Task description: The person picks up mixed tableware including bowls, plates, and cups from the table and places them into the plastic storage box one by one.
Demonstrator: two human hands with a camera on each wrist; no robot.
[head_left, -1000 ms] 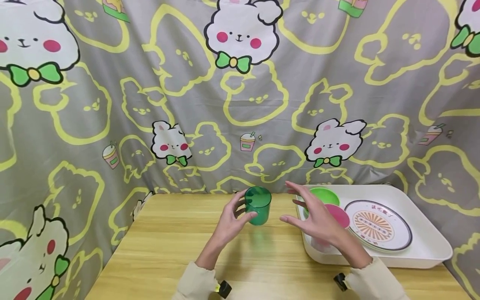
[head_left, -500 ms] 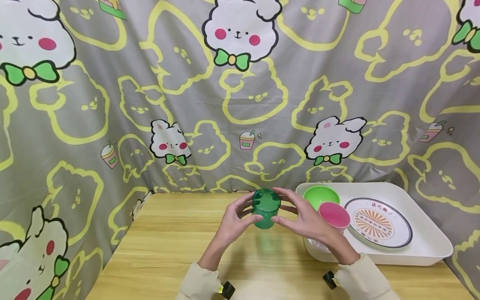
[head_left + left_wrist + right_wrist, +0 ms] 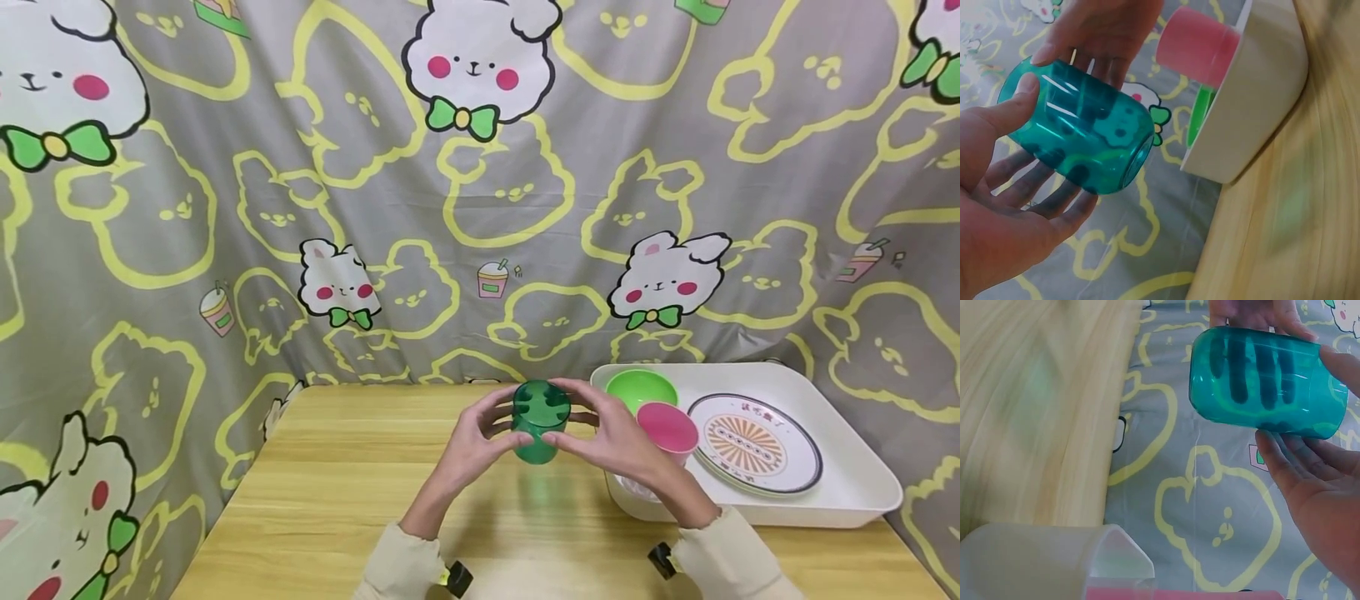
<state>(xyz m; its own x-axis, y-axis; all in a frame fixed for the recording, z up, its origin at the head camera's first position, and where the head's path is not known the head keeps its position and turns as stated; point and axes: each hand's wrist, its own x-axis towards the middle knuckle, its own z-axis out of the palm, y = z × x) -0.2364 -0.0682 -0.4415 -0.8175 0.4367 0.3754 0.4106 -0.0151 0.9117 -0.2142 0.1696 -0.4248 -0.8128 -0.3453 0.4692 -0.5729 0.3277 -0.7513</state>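
A see-through green cup (image 3: 538, 442) is held above the wooden table between both hands, its mouth up and tipped a little toward me. My left hand (image 3: 476, 433) grips its left side, thumb in front and fingers behind. On the other side my right hand (image 3: 611, 433) grips it the same way, thumb on the near wall. In the left wrist view the cup (image 3: 1085, 125) shows its smooth wall and rounded base, clear of the table. Through the wall in the right wrist view, the left fingers show dark behind the cup (image 3: 1266, 381).
A white tray (image 3: 862, 483) stands on the table (image 3: 337, 500) at the right. In it are a green bowl (image 3: 637, 387), a pink cup (image 3: 667, 429) close to my right wrist, and a white patterned plate (image 3: 757, 442). A patterned curtain (image 3: 420, 200) hangs behind the table.
My right hand has come in from over the tray's edge and taken hold of the cup, which my left hand alone held before. The cup has moved slightly right and nearer.
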